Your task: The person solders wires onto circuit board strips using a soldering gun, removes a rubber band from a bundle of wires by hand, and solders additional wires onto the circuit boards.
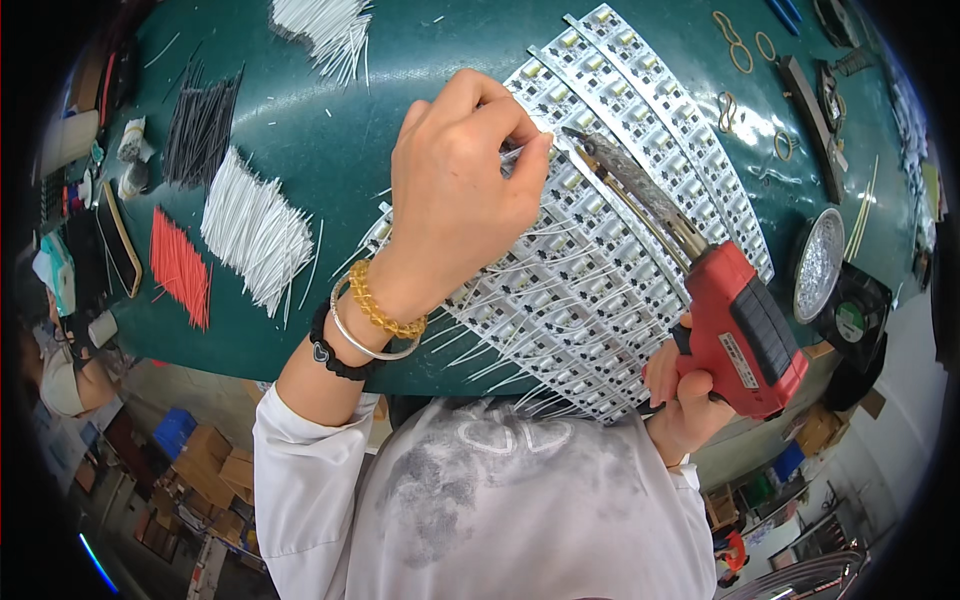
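Note:
My left hand (465, 180) hovers over the upper left of a sheet of white circuit-board strips (620, 290), thumb and forefinger pinched together. Whatever lies between those fingertips is too small to make out. In my right hand (688, 405) is a red soldering gun (740, 335) with a black grip panel. Its long, dark metal tip reaches up and left, ending just right of the pinched fingertips. Rows of small yellowish and black parts cover the strips. Many thin white wires (490, 350) stick out from the rows at the lower left.
Left on the green table (340, 180) lie piles of white wires (258, 232), red wires (180, 268) and black wires (203, 125). Another white pile (322, 30) is at the back. On the right are rubber bands (740, 52), a metal bar (812, 125) and a round silvery dish (820, 265).

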`<action>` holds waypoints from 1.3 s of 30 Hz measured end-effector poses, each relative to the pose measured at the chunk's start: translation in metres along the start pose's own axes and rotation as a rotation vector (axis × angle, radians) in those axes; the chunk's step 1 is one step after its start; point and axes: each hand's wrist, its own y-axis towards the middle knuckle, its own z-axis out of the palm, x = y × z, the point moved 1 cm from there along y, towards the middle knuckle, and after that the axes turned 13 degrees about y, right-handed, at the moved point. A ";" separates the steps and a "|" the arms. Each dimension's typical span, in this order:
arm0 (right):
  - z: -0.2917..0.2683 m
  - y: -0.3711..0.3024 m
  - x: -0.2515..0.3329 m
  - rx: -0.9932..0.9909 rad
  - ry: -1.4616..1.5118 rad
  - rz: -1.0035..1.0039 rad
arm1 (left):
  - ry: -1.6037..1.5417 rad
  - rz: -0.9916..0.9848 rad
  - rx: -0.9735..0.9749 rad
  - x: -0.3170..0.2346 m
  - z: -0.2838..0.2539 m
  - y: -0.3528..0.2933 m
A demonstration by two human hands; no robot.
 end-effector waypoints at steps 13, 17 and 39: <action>0.017 0.005 0.012 -0.073 0.045 0.034 | 0.017 0.008 -0.017 0.000 0.002 0.000; 0.011 0.002 0.008 -0.037 0.035 -0.011 | 0.011 0.001 -0.009 0.000 0.001 -0.001; 0.007 -0.003 0.005 -0.044 0.071 -0.057 | 0.005 -0.014 0.028 -0.011 -0.004 0.001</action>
